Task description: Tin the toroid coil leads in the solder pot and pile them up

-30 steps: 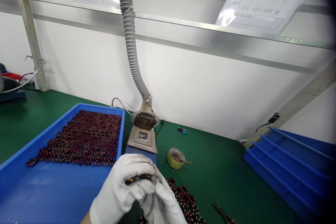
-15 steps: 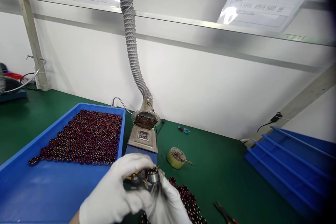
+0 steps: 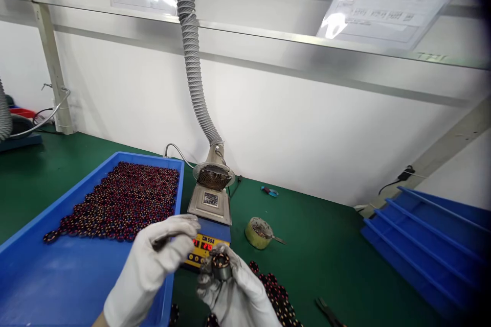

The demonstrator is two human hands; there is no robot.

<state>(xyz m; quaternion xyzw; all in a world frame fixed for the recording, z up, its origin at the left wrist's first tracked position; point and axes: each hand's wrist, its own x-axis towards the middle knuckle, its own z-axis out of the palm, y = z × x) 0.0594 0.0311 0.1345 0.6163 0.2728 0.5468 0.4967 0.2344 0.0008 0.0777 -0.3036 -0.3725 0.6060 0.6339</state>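
Observation:
My right hand (image 3: 245, 291), in a white glove with grimy fingertips, grips a small round metal-sided part (image 3: 221, 267) with a dark top and copper-coloured dots. My left hand (image 3: 155, 258), also gloved, is raised to the left, apart from that part, between the blue tray and the hot plate. Its fingers are bent with a gap to the thumb, and I see nothing held in it. By my right hand several dark ring-shaped parts (image 3: 278, 291) lie on the green bench, partly hidden by the glove.
A blue tray (image 3: 88, 271) holds many similar dark rings. Behind my hands stands a hot plate (image 3: 209, 207) with a yellow display panel, under an extraction hose (image 3: 192, 51). A round tin (image 3: 257, 235), pliers (image 3: 328, 311), a small blue tool (image 3: 269, 191) and stacked blue trays (image 3: 418, 250) are to the right.
My left hand has moved left, away from the part in my right hand, uncovering the hot plate's display. My right hand still holds the part in nearly the same place.

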